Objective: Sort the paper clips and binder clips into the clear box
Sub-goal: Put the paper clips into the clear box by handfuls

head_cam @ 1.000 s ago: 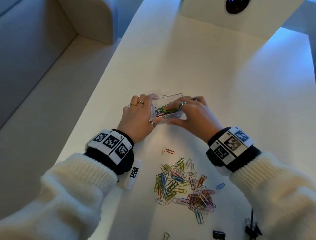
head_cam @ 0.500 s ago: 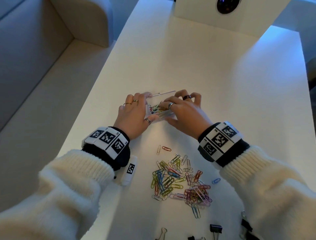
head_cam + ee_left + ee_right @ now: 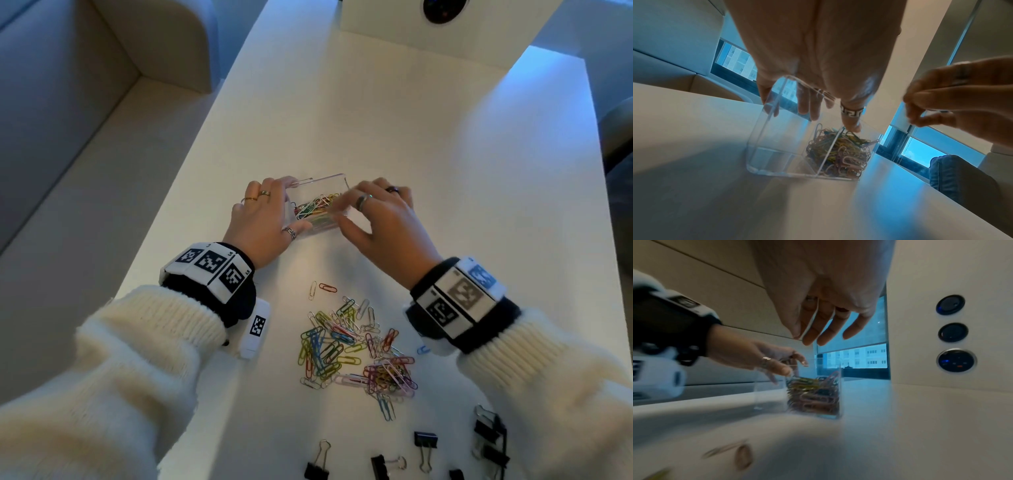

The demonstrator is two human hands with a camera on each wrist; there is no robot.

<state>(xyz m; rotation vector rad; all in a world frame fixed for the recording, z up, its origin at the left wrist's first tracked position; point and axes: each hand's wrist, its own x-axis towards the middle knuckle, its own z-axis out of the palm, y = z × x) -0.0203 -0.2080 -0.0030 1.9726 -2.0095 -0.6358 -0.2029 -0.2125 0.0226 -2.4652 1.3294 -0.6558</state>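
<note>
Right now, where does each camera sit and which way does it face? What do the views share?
Head: above the table, looking down; both hands, wrist bands and sleeves show, plus loose paper clips and binder clips.
Left wrist: under the left hand, looking along it at the clear box; the right hand shows.
Right wrist: under the right hand, low over the table, facing the box; the left hand shows.
Shared: all three see the box.
</note>
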